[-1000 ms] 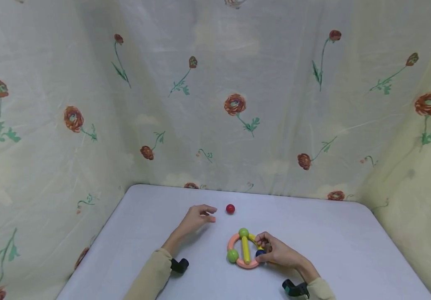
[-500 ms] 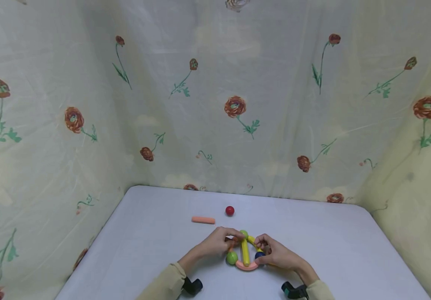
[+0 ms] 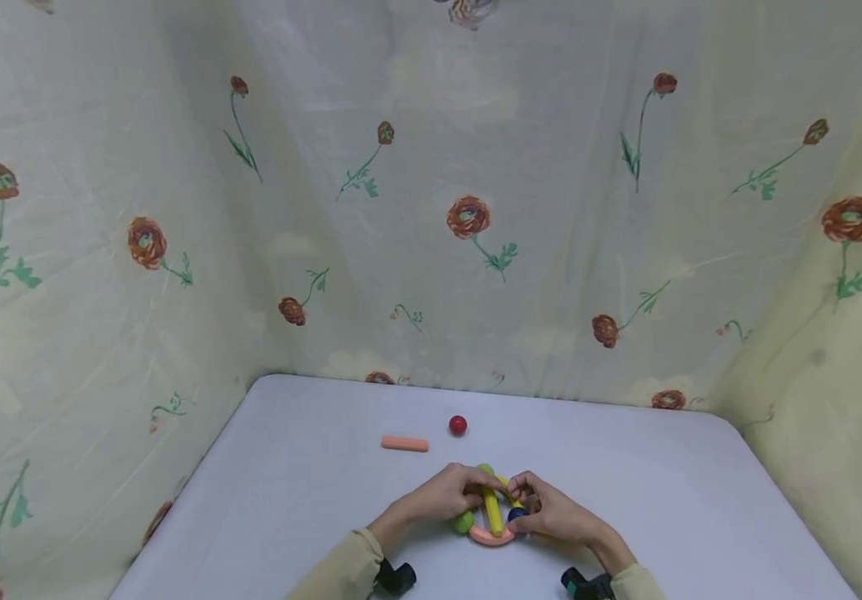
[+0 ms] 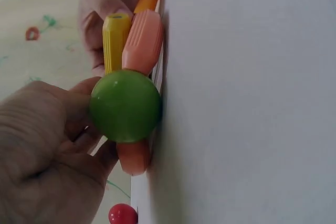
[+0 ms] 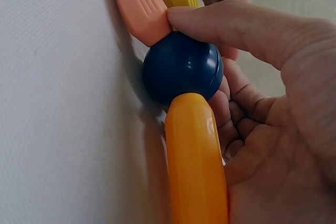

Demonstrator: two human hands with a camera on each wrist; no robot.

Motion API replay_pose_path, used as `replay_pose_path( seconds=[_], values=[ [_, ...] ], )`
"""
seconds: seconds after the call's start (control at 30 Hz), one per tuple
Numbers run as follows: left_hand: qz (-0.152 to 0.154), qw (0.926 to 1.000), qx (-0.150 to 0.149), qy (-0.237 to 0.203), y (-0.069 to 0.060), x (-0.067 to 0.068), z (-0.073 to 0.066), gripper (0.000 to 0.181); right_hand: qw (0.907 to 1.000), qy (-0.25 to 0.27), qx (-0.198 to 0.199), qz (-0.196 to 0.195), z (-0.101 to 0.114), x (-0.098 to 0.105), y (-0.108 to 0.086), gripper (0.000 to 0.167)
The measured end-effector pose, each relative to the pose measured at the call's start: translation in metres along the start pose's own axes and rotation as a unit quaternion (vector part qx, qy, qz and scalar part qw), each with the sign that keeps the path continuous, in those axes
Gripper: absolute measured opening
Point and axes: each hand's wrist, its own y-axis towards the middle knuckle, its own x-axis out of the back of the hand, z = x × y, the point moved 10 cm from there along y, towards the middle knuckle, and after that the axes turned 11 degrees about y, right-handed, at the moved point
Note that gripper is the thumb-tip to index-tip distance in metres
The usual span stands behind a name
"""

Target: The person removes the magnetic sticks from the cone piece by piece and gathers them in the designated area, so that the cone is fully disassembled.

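A small ring of toy balls and curved sticks lies on the table, partly hidden by both hands. My left hand [image 3: 446, 493] reaches over its left side and pinches the straight yellow stick [image 3: 493, 512] near its upper end. Below that hand sits a green ball [image 4: 126, 106], joined to the pink curved stick [image 3: 491, 539]. My right hand [image 3: 560, 510] grips the dark blue ball [image 5: 181, 69], thumb on top and fingers behind. From this ball an orange stick [image 5: 195, 156] runs out under the palm. Another green ball [image 3: 485, 469] shows at the ring's top.
A loose pink straight stick [image 3: 404, 443] and a red ball [image 3: 458, 426] lie farther back on the white table [image 3: 311, 450]. Flowered curtains [image 3: 468, 300] stand behind the table and on both sides.
My left hand has come from beside the red ball to the ring, uncovering the loose pink stick behind. The yellow stick has shifted slightly toward me. My right hand keeps its hold.
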Motion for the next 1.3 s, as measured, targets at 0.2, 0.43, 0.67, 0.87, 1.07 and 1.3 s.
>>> replay_pose_path(
  seconds=[0.2,0.43,0.67,0.87,1.07,1.3],
  values=[
    [0.003,1.0,0.005,-0.001,0.002,-0.003,0.0,0.04,1.0,0.009,-0.001,0.002,0.0,0.0,0.0,0.052],
    [0.0,1.0,-0.001,-0.001,0.003,-0.001,-0.002,0.032,0.9995,0.031,-0.01,0.0,-0.003,0.0,0.001,0.055],
    [-0.014,0.9995,-0.025,-0.014,0.003,0.001,0.0,0.032,0.9992,0.038,-0.015,0.002,-0.003,0.001,0.0,0.054],
    [-0.027,0.9976,-0.039,-0.051,0.002,0.004,0.003,0.032,0.9995,0.029,-0.009,0.005,-0.002,0.001,0.0,0.053],
    [-0.032,0.9965,-0.03,-0.07,-0.001,0.007,0.007,0.031,0.9997,0.022,-0.005,0.003,-0.001,0.001,0.001,0.052],
    [-0.038,0.9972,-0.016,-0.063,-0.002,0.012,0.009,0.029,0.9995,0.015,-0.023,-0.012,-0.003,0.004,0.002,0.054]
  ],
)
